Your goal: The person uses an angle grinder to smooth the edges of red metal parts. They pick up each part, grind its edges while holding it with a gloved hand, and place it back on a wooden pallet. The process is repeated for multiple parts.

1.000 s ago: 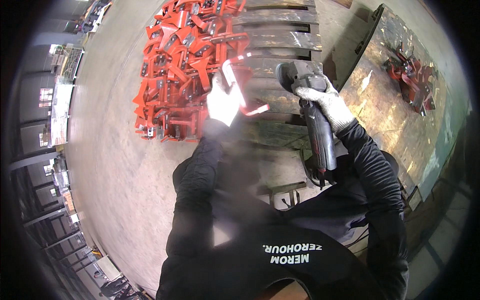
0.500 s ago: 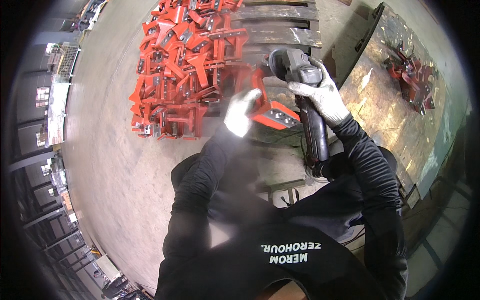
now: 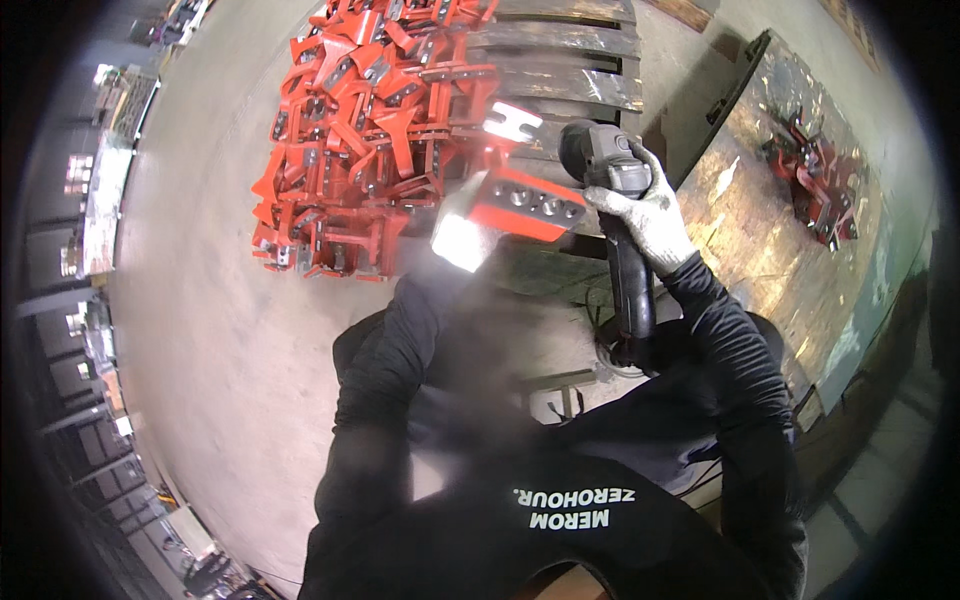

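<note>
Our glare-washed left hand (image 3: 462,230) seems to grip a red, round-holed metal bracket (image 3: 530,213); our right hand (image 3: 657,217) wraps a dark, cylindrical-bodied angle grinder (image 3: 630,275); far off, a slatted wooden pallet (image 3: 580,88).

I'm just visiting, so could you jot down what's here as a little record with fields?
Left hand: the gloved left hand holds a red metal bracket with holes along one face
Right hand: the gloved right hand grips a dark angle grinder
Ahead: a heap of red brackets, with slats of a wooden pallet showing to its right
Far right: dark red metal parts on a worn panel
</note>
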Demonstrator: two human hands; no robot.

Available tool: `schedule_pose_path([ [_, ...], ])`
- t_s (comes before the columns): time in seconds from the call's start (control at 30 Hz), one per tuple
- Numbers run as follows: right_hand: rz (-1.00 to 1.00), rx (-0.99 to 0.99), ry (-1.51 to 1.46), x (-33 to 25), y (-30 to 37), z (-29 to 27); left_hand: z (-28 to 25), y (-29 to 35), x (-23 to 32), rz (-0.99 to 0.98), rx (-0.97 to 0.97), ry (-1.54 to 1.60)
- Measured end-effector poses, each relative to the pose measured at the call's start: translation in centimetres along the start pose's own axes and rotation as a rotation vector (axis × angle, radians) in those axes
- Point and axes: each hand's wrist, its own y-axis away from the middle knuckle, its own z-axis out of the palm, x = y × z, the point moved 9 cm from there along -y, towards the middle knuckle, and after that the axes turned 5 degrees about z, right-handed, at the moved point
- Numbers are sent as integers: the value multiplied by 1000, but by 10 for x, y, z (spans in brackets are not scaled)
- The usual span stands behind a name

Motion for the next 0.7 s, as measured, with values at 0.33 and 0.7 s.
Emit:
schedule_pose_path([
  [0.33, -440, -51, 851, -36, 17, 33, 59, 10, -26, -416, 215, 1018],
  [0.7, -504, -78, 791, -15, 12, 38, 57, 10, -22, -361, 191, 835],
])
